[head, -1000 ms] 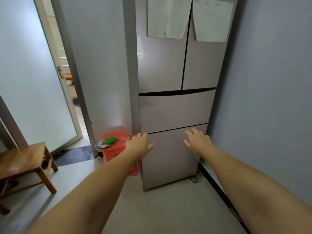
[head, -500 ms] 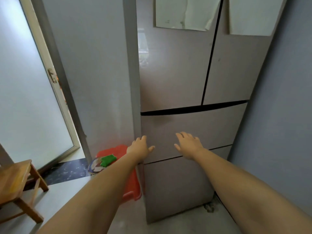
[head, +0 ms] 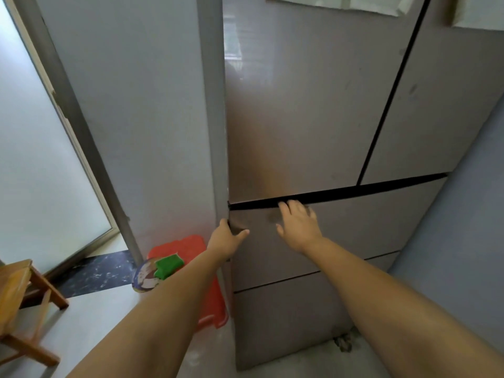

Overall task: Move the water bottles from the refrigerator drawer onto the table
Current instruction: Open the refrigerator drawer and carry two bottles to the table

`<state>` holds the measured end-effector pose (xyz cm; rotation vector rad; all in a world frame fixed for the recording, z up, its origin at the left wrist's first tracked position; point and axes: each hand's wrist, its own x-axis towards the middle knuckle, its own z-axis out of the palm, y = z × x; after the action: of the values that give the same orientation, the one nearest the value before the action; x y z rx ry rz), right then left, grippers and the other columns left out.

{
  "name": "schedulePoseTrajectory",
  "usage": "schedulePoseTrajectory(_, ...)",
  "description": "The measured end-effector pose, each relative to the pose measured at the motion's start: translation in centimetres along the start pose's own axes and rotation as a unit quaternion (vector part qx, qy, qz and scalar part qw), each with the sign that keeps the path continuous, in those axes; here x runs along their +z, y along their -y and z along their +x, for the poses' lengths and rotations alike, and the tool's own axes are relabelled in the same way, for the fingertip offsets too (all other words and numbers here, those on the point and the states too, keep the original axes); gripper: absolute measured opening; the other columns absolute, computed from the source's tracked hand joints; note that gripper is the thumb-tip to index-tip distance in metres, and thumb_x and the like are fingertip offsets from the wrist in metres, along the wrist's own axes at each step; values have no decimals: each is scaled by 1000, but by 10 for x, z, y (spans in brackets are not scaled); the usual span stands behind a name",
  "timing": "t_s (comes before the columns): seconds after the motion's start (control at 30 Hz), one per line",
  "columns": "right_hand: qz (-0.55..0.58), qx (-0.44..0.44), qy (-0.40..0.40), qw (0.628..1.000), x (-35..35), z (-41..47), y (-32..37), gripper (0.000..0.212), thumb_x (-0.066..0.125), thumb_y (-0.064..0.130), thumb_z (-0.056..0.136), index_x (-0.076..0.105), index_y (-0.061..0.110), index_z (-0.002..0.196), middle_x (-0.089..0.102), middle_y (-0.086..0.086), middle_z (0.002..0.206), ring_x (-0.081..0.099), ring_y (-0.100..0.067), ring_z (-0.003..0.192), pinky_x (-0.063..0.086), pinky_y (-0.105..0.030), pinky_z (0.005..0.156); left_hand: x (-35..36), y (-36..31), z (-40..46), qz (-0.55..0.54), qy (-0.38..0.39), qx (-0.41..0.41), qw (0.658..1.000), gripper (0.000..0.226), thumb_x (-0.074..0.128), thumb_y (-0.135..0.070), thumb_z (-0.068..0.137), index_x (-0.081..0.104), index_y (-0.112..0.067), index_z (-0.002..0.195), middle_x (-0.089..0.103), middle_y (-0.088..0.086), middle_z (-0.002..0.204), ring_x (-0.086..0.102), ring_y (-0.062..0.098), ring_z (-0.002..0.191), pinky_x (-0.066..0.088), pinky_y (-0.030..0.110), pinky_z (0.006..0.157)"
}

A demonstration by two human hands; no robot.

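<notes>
The refrigerator's upper drawer is closed under a dark gap, and a lower drawer sits below it, also closed. No water bottles and no table are in view. My left hand holds the upper drawer's left edge, thumb on the front panel and fingers round the corner. My right hand lies flat and open on the drawer front, its fingertips touching the dark gap along the top edge.
The fridge's two upper doors are closed, with papers stuck near the top. A red plastic bin with a green sponge stands left of the fridge. A wooden stool is at far left. A grey wall is close on the right.
I have come closer to the fridge. Both hands rose from the lower drawer's level to the upper drawer; the left hand took its left edge, the right reached the top gap.
</notes>
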<state>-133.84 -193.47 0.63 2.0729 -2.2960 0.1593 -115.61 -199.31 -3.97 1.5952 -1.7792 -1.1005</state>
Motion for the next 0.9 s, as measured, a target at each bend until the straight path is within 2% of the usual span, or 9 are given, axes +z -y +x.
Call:
schedulePoseTrajectory(0.17, 24, -7, -18, 1000, 0, -2, 0, 56, 43, 33, 99, 25, 13, 147, 31, -8, 147, 22, -24, 142, 22, -48, 115, 0, 3, 3, 24, -20, 34, 999, 54, 68, -36, 85, 47, -8, 125, 62, 13, 124, 59, 34, 113, 50, 43, 94)
schedulePoseTrajectory(0.27, 60, -10, -29, 998, -3, -15, -4, 51, 40, 33, 100, 29, 14, 146, 32, -7, 148, 23, -23, 142, 24, -46, 114, 1, 3, -16, 43, -9, 49, 998, 56, 69, -39, 84, 47, -11, 128, 62, 11, 126, 60, 32, 112, 52, 43, 91)
schedulePoseTrajectory(0.43, 94, -31, -63, 993, -2, -77, -27, 45, 37, 32, 102, 35, 16, 144, 34, -4, 148, 28, -19, 140, 26, -42, 113, 22, 3, -87, 97, -4, 103, 990, 59, 66, -49, 82, 48, -15, 127, 63, 6, 123, 62, 24, 109, 51, 34, 89)
schedulePoseTrajectory(0.5, 118, -31, -74, 990, -9, -109, -38, 41, 35, 28, 102, 40, 16, 141, 39, -2, 146, 32, -18, 138, 26, -39, 111, 33, 2, -125, 151, 14, 128, 980, 62, 59, -60, 82, 48, -17, 125, 64, 5, 118, 64, 24, 104, 53, 36, 87)
schedulePoseTrajectory(0.57, 131, -31, -82, 987, -17, -145, -54, 38, 33, 25, 103, 46, 15, 137, 44, -1, 142, 37, -17, 135, 28, -36, 108, 37, -3, -162, 296, 57, 174, 938, 66, 49, -67, 84, 45, -17, 127, 63, 5, 115, 63, 24, 99, 53, 37, 85)
schedulePoseTrajectory(0.63, 139, -31, -87, 986, -26, -182, -73, 36, 33, 24, 103, 52, 13, 132, 51, -2, 136, 43, -18, 130, 31, -36, 105, 36, -12, -191, 453, 100, 253, 849, 69, 44, -69, 85, 42, -17, 129, 60, 6, 120, 62, 26, 102, 53, 38, 84)
schedulePoseTrajectory(0.7, 155, -15, -97, 983, -35, -216, -93, 34, 34, 25, 103, 58, 12, 122, 58, -5, 124, 52, -21, 119, 36, -36, 100, 38, -25, -212, 518, 113, 297, 794, 60, 44, -62, 89, 42, -18, 130, 57, 7, 125, 59, 26, 106, 51, 37, 86)
schedulePoseTrajectory(0.8, 226, 44, -135, 964, -55, -273, -126, 32, 37, 25, 102, 59, 9, 118, 59, -9, 116, 56, -24, 108, 42, -32, 90, 62, -57, -237, 494, 86, 327, 801, 45, 45, -36, 95, 39, -17, 136, 50, 7, 134, 55, 25, 115, 46, 36, 90)
schedulePoseTrajectory(0.9, 237, 93, -173, 951, -82, -315, -149, 33, 42, 27, 101, 58, 7, 122, 55, -11, 123, 55, -24, 111, 39, -25, 88, 106, -101, -253, 441, 67, 371, 814, 56, 43, -22, 98, 22, -16, 150, 35, 7, 149, 42, 26, 131, 42, 36, 99)
